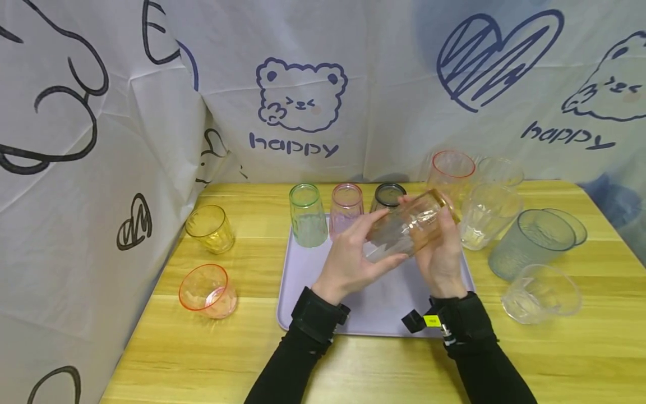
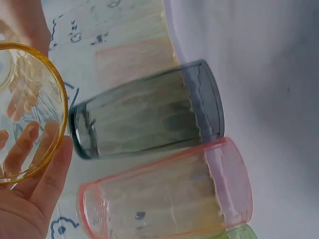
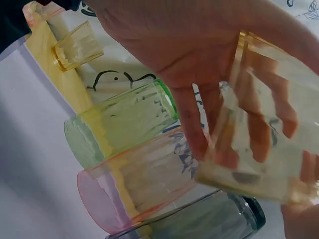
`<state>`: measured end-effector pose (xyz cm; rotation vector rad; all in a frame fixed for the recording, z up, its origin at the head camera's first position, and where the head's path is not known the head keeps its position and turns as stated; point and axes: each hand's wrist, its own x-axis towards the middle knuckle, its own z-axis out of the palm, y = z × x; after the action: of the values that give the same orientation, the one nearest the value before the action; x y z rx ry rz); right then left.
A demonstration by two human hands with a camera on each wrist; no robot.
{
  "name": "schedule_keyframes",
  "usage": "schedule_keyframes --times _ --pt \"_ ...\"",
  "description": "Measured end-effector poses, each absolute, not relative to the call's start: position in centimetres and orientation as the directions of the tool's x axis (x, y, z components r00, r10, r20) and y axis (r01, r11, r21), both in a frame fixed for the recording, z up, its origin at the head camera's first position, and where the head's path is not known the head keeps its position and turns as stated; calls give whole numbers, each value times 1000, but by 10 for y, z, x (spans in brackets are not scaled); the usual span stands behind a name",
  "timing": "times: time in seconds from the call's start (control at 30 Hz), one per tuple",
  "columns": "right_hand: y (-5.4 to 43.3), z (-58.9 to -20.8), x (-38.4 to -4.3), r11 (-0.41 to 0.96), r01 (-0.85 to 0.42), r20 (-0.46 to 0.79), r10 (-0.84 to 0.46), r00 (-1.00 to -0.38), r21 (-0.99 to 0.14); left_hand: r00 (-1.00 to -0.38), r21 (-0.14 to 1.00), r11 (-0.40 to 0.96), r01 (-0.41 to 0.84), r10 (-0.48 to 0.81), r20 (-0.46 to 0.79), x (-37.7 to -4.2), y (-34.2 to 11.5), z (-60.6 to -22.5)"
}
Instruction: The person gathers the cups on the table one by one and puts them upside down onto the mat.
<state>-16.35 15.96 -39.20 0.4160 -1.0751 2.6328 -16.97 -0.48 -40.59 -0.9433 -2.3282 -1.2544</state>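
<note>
An amber-tinted drinking glass (image 1: pixel 407 229) is held tilted above the lilac tray (image 1: pixel 375 320), between both hands. My left hand (image 1: pixel 349 259) grips its lower-left end, with thumb and fingers on opposite sides. My right hand (image 1: pixel 440 261) holds the other end, its thumb along the side. In the left wrist view, the yellow rim of the amber glass (image 2: pixel 62 99) shows beside the fingers. Behind it, a green glass (image 1: pixel 309 219), a pink glass (image 1: pixel 346 210) and a dark grey glass (image 1: pixel 390 194) stand upside down in a row along the tray's far side.
At left on the wooden table (image 1: pixel 166 359) are a yellow glass (image 1: pixel 214 231) and a red-rimmed glass (image 1: pixel 209 292). Several glasses crowd the right, including a blue-grey one (image 1: pixel 527 247), clear ones (image 1: pixel 537 294) and a red-rimmed one (image 1: pixel 451 174). A printed white cloth (image 1: pixel 388 112) hangs behind.
</note>
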Motion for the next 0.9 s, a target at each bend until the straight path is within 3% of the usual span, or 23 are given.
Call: schedule_keyframes --times 0.2,0.53,0.7,0.9 --pt "156 -394 -166 -707 -426 359 254 -898 -564 -718 577 426 696 421 555 -168 0 -409" --pt "157 -394 -166 -704 -439 355 275 -893 -559 -713 500 509 700 470 520 -169 0 -410" --pt "159 -395 -167 -663 -454 370 275 -887 -595 -710 463 540 702 490 506 -171 1 -411" --pt "164 -400 -170 -491 -518 408 321 -855 -700 -702 427 566 705 472 533 -172 0 -412"
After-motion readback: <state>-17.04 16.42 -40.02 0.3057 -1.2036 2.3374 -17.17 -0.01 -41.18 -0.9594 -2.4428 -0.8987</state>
